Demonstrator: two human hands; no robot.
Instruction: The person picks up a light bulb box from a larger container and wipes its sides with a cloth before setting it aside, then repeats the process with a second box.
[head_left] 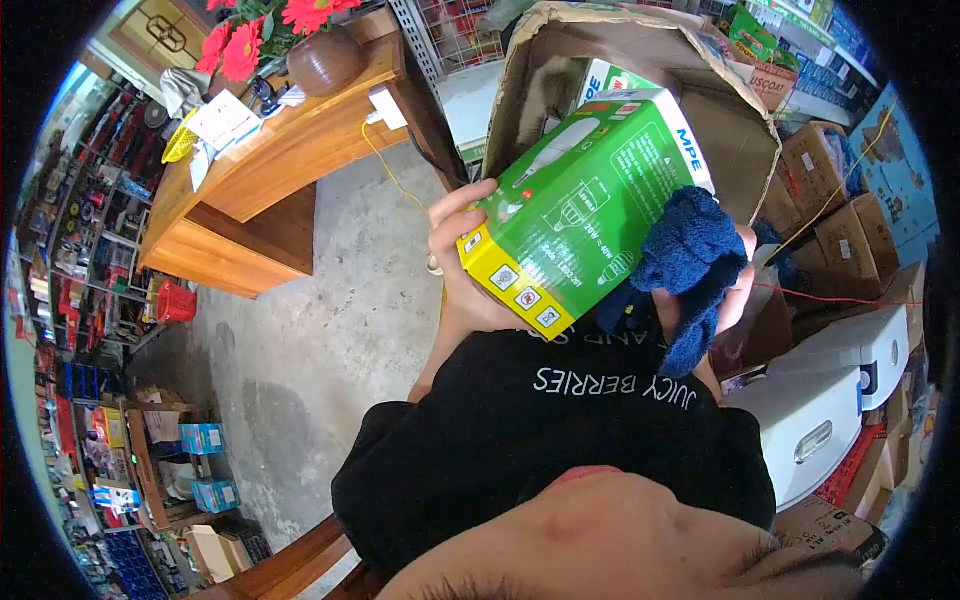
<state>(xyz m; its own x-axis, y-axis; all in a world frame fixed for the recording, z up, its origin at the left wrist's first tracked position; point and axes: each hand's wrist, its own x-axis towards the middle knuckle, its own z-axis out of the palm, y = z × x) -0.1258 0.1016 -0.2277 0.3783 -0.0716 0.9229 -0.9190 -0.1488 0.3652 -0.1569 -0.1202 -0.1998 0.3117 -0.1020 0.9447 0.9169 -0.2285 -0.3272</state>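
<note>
My left hand (468, 262) grips the left side of a green, white and yellow light bulb box (580, 200) marked MPE, with its fingers over the edge. The box is tilted in front of my chest. In my right hand (738, 285) is a bunched dark blue cloth (690, 245), which lies against the box's right side; part of this hand is hidden by the cloth. Just beyond is an open cardboard carton (700, 85). Inside it stands another green and white box (622, 78), partly hidden by the one I hold.
A wooden desk (350, 110) stands ahead on the left, with a brown flower pot (327, 62) on it. Crowded shelves (75, 250) line the far left. Cardboard boxes (850, 240) and a white case (810, 430) are close on my right. Concrete floor (290, 350) lies to my left.
</note>
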